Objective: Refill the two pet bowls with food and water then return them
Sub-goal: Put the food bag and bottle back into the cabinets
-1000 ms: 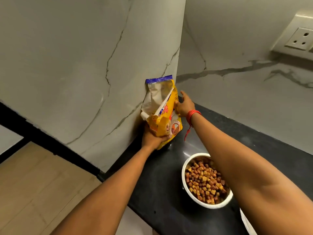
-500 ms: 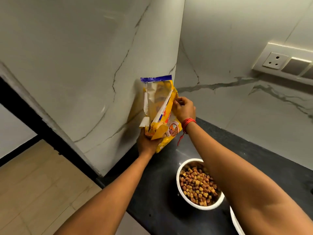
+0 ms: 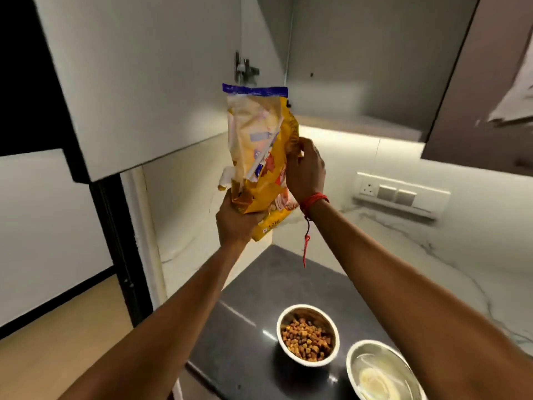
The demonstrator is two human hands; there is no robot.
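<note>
A yellow pet food bag (image 3: 261, 157) with a blue top strip is held upright in the air, in front of an open upper cabinet. My left hand (image 3: 236, 223) grips its bottom from below. My right hand (image 3: 305, 168) pinches its right edge near the middle. On the dark countertop (image 3: 248, 313) below stands a steel bowl (image 3: 308, 336) full of brown kibble. To its right a second steel bowl (image 3: 383, 373) holds water, partly cut off by the frame's lower edge.
An open cabinet door (image 3: 129, 82) hangs at the left, and the cabinet interior (image 3: 360, 67) lies behind the bag. A brown cabinet door (image 3: 484, 96) hangs at the upper right. A socket panel (image 3: 401, 194) sits on the marble back wall. Wooden floor (image 3: 57, 342) lies at the lower left.
Both hands have raised the bag from near the countertop corner up to cabinet height. The view has tilted up, revealing the cabinets and the water bowl.
</note>
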